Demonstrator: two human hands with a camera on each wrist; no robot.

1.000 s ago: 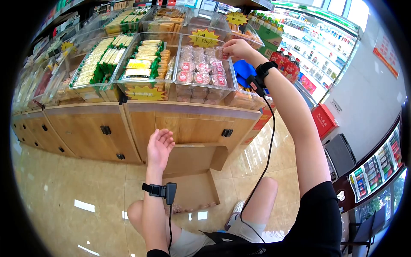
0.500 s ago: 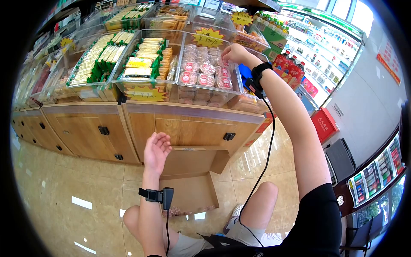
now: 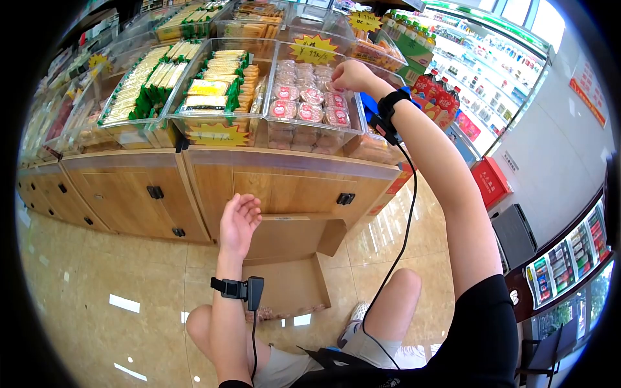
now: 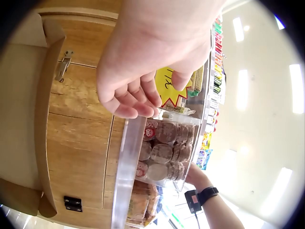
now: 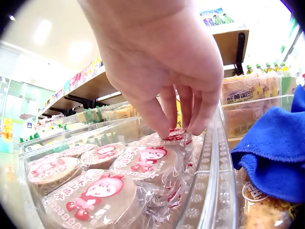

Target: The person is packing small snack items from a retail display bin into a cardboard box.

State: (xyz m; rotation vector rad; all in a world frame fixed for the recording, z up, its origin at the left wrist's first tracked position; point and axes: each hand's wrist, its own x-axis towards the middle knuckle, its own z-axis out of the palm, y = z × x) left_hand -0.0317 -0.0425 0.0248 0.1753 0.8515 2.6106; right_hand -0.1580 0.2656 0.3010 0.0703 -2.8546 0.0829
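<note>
My right hand reaches into the clear bin of round wrapped snacks with pink-and-white labels, along its right wall. In the right wrist view, the thumb and fingers pinch a round wrapped snack from above, at the far end of the right-hand row. Stacks of the same flat snacks lie close by, their printed faces up. My left hand hangs in front of the wooden cabinet, palm up, with loosely bent fingers and nothing in them.
An open cardboard box sits on the floor between the knees, with snacks along its near edge. Neighbouring bins hold green-and-yellow packs. A blue cloth lies right of the bin, near red bottles. A yellow price sign stands behind.
The snack once visible in my right fingertips is now mostly hidden under the hand, lower at the row. The view shifted slightly; my left hand stays nearly still.
</note>
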